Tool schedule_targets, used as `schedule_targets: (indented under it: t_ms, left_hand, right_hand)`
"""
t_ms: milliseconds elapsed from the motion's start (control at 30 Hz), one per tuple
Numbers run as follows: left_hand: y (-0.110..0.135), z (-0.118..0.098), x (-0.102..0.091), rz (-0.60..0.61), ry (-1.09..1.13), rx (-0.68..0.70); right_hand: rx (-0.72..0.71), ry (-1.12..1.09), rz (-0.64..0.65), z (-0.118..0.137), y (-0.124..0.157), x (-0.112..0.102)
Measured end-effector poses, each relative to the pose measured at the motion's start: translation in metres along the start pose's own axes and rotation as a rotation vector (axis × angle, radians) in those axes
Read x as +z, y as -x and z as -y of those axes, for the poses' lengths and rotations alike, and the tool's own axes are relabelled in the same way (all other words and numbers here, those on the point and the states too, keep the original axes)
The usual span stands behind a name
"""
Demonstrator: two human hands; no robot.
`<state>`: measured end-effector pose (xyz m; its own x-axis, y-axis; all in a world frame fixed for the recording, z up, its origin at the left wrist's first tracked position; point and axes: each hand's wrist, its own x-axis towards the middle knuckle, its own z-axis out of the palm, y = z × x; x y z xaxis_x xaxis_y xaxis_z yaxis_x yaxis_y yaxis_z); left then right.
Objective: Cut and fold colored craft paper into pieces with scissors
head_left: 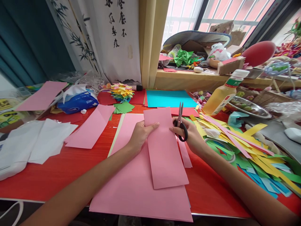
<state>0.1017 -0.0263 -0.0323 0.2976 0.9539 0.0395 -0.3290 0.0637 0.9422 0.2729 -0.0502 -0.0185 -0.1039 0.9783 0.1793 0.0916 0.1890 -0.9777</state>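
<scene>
A pink paper piece, long and rectangular, is pinched at its upper left edge by my left hand, thumb on top. My right hand holds black-handled scissors, their blades pointing up and away from me, beside the paper's right edge. Beneath the held piece lies a stack of larger pink sheets. A narrow pink strip rests below my right hand, partly hidden by the held piece.
Cut pink pieces and white sheets lie left on the red table. Yellow, green and blue strips heap up at right, near a juice bottle. Blue sheets and a tissue pack sit at the back.
</scene>
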Motion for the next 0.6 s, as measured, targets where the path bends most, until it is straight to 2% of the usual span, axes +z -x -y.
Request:
schedule_targets:
  t_ms: [167, 267, 600]
  left_hand:
    - [-0.009, -0.008, -0.009, -0.074, -0.050, 0.201]
    - [-0.012, -0.010, -0.014, -0.135, -0.118, 0.263]
    - [-0.012, -0.012, -0.016, -0.145, -0.192, 0.287]
  right_hand:
    - [-0.009, 0.017, 0.003, -0.005, -0.003, -0.005]
    - [-0.009, 0.036, 0.002, -0.008, -0.004, -0.006]
    - [-0.005, 0.031, 0.011, -0.008, -0.004, -0.006]
